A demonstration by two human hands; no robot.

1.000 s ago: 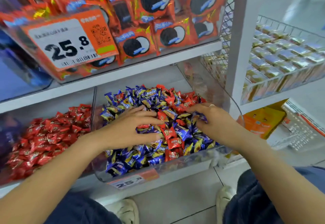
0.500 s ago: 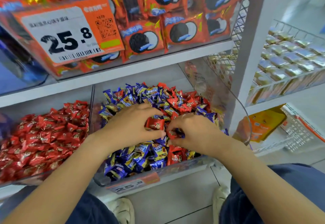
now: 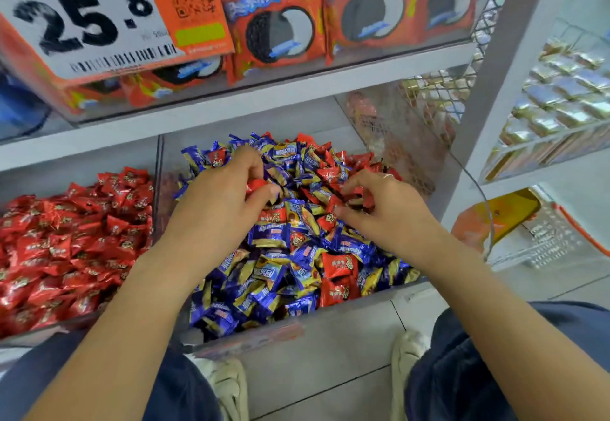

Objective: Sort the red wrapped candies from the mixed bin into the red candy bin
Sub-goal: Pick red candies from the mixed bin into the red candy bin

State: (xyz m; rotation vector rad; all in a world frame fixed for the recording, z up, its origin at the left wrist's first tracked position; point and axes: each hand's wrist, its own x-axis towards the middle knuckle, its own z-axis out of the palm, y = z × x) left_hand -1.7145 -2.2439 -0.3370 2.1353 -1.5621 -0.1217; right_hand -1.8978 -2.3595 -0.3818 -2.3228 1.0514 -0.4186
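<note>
We've got both hands in the mixed bin (image 3: 379, 301) — left hand (image 3: 218, 202) pinches a red wrapped candy (image 3: 255, 185) between thumb and fingers, right hand (image 3: 386, 202) curls round more red ones (image 3: 358, 194) on the pile. The red candy bin (image 3: 76, 320) sits just left — already heaped full.
</note>
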